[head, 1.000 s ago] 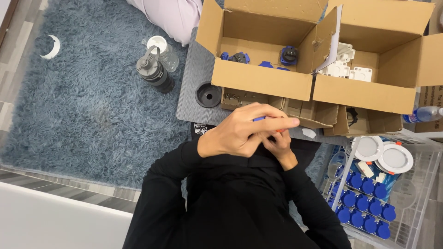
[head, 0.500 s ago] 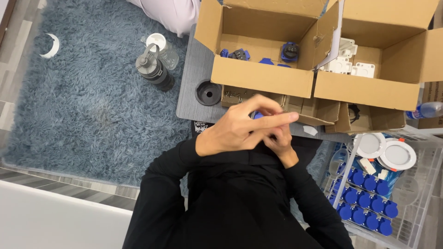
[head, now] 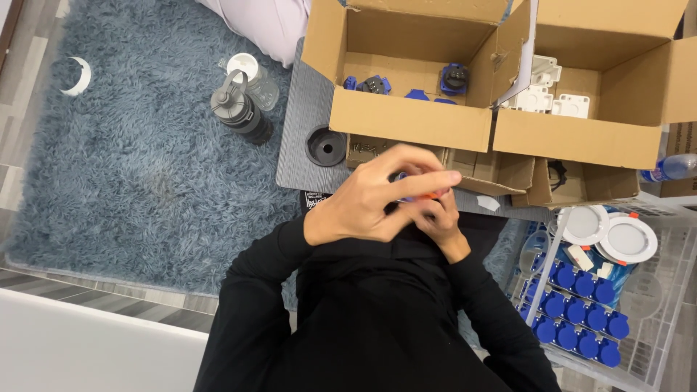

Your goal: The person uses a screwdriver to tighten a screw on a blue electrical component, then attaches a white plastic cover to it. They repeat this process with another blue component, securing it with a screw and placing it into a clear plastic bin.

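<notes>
Below the left brown cardboard box point(head: 406, 109), I am seeing both hands clenching one small blue-and-orange part point(head: 420, 194): left hand point(head: 374, 199) over right hand point(head: 435, 221).

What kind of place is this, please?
Probably a home room used for small assembly work: a shaggy blue rug on the floor, open cardboard boxes of parts, and a clear bin holding rows of blue parts.

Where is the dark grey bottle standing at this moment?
In the head view, the dark grey bottle stands on the blue shaggy rug, left of the grey table, beside a clear bottle with a white cap.
</notes>
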